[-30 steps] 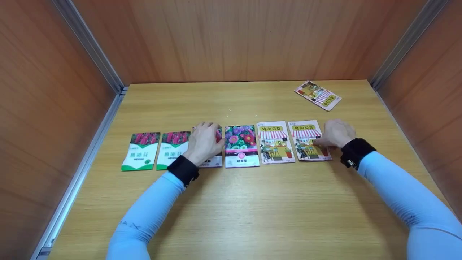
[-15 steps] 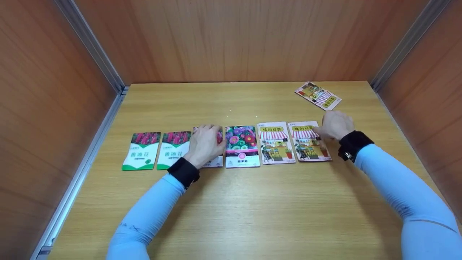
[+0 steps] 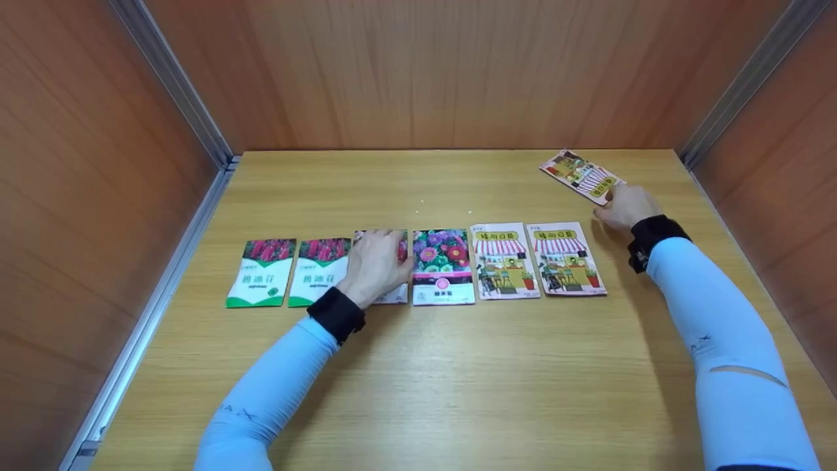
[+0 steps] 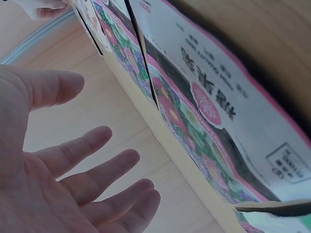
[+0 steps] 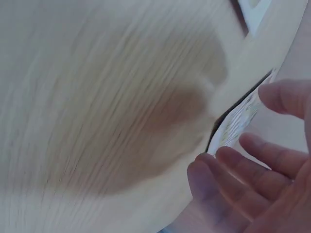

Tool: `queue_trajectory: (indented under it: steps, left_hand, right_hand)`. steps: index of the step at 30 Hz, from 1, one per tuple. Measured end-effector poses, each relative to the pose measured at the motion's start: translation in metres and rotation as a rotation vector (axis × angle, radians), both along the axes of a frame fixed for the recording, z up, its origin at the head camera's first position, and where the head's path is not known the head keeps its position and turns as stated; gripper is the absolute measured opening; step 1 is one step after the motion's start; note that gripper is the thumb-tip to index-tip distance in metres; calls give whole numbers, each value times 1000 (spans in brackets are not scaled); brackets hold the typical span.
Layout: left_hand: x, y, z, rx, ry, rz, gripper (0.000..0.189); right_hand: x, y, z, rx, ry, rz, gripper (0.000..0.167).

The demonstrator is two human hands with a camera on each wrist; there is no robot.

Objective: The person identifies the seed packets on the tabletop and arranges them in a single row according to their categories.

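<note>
Seed packets lie in a row on the table. My left hand is above a flower-picture packet and partly hides it; the left wrist view shows its fingers spread and relaxed, apart from the packet. To its right lies another flower packet, then two yellow-and-pink shop-picture packets. A third shop-picture packet lies tilted at the back right. My right hand reaches its near right corner, thumb and fingers apart around the packet's end; whether they touch it I cannot tell.
Two green-and-white packets end the row at the left. Wooden panels enclose the table at the back and both sides, with metal strips at the corners. Tiny white specks lie behind the row.
My right hand has left the rightmost packet of the row and moved back and right to the tilted packet. The left hand has stayed in place.
</note>
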State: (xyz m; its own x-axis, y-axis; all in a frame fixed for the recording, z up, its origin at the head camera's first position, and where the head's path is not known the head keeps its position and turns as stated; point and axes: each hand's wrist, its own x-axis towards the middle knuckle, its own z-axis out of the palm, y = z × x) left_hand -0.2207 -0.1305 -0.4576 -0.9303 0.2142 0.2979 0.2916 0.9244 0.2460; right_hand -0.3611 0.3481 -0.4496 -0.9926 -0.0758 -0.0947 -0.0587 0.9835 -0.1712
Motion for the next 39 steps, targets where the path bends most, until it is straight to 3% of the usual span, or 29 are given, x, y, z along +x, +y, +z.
queue_trajectory:
  steps: [7, 18, 23, 27, 30, 34, 39]
  left_hand:
    - [3, 2, 0, 6, 13, -27, 45]
    - [7, 1, -4, -13, -5, -53, 40]
    - [7, 1, -4, -15, 5, -52, 40]
    - [7, 0, -4, -17, 5, -47, 38]
    - [7, 0, -3, -23, -2, -46, 37]
    - [6, 2, -2, -20, -7, -50, 38]
    - [7, 1, -5, -25, 7, -63, 37]
  right_hand:
    - [-3, -1, -15, 71, -134, 52, 70]
    - [10, 7, -1, 105, -77, 18, 38]
    - [12, 12, 4, 90, -64, 15, 37]
    - [11, 18, 1, 91, 0, 16, 37]
    - [11, 23, -3, 98, 70, -34, 37]
    - [14, 36, -4, 97, 69, -182, 54]
    - [20, 51, -9, 108, -92, -286, 89]
